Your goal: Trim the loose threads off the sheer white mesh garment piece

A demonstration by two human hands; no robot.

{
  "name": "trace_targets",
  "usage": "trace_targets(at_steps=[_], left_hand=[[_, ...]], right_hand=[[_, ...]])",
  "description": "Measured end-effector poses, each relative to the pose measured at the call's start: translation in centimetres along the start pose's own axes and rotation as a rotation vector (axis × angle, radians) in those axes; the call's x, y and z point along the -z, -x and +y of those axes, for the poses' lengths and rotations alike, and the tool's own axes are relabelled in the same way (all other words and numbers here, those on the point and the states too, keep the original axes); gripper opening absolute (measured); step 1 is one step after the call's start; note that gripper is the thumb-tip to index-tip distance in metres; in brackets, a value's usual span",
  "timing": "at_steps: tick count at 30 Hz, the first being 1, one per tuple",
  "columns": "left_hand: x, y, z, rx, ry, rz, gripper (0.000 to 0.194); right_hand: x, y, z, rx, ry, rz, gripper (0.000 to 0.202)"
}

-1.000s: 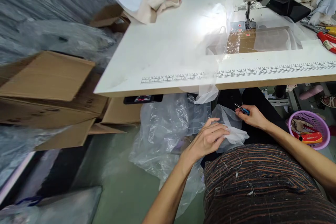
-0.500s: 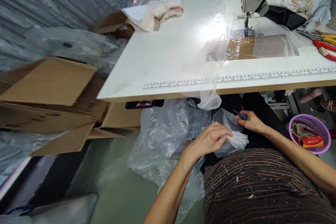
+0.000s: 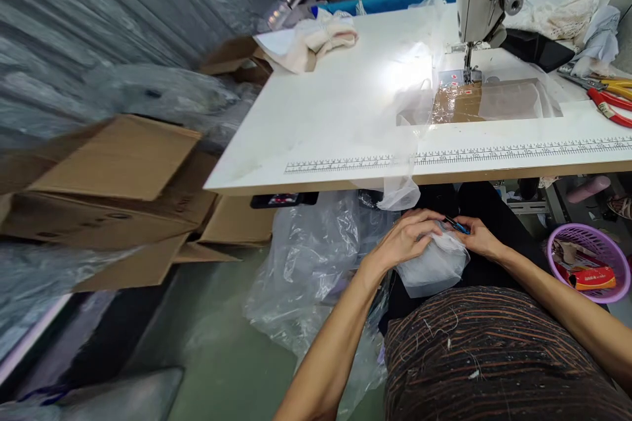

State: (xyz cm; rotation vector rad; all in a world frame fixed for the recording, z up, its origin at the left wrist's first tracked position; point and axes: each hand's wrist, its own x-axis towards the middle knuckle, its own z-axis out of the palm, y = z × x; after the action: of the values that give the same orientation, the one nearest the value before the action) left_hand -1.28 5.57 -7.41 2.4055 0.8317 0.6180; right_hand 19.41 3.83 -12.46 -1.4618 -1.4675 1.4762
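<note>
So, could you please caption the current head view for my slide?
Sheer white fabric in the left grip, blue tool in the right grip, beside a sewing table.

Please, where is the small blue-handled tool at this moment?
The small blue-handled tool is in the right hand, right of centre in the head view, below the sewing table's front edge, beside the left hand and the sheer white fabric.

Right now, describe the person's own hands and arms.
The left hand and right hand are ungloved. The left forearm and right forearm are bare, with no sleeve, watch or bracelet in view. The dark top has thin orange-brown stripes.
</note>
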Motion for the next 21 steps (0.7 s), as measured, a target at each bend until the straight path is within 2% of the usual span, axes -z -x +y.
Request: trace_targets(at_steps=[5,8,11,13,15,17,18,19,21], left_hand=[[-1.3,-2.5,-2.9,0.045,-0.023,-0.169,0.022],[-1.5,-2.9,-3.4,0.071,0.005,-0.182,0.031],[-0.7,-2.3,-2.9,0.095,0.020,-0.081,0.053],[-0.1,-1.2,-2.1,0.114,0.006,0.039,0.045],[0.1,0.4,-0.8,0.151,-0.044,0.211,0.030],[-0.5,2.2,0.7,0.209,-0.149,0.409,0.027],[-1.1,3.1,1.5,0.213,-0.216,0.467,0.030],[-1.8,4.0,2.4,0.191,-0.262,0.461,0.039],[-3.3,5.3,3.8,0.115,-0.294,0.354,0.055]], right_hand=[[0.8,0.3,1.1,-0.007,0.103,0.253,0.036],[1.2,0.8,0.5,0.063,0.149,0.323,0.028],[1.1,1.1,-0.7,0.137,0.165,0.303,0.022],[1.0,1.1,-1.3,0.169,0.183,0.270,0.020],[1.1,0.9,-1.6,0.203,0.250,0.217,0.020],[1.1,0.5,-1.7,0.233,0.345,0.159,0.025],[1.1,0.2,-1.7,0.228,0.370,0.134,0.027],[1.1,0.0,-1.6,0.207,0.369,0.116,0.027],[1.0,-0.6,-1.4,0.141,0.319,0.093,0.022]])
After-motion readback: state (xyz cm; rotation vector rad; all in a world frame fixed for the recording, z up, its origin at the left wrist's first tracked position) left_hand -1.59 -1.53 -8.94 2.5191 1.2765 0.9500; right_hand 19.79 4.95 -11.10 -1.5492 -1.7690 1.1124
